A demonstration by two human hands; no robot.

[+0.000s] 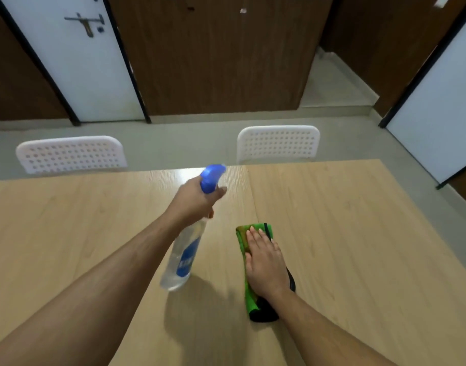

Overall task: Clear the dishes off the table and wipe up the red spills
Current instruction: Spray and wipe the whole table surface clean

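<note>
The left hand (193, 200) curls tight round the neck of a clear spray bottle (183, 256) with a blue trigger, held above the counter (345, 220); just right of the bottle, the right hand (265, 262) presses flat, fingers straight, on a green cloth (249, 299) lying on the counter.

We could not read the blurred label on the spray bottle (183, 256). Our right hand (265, 262) covered much of the green cloth (249, 299), and the tabletop (358, 233) ran past the picture's edges.
</note>
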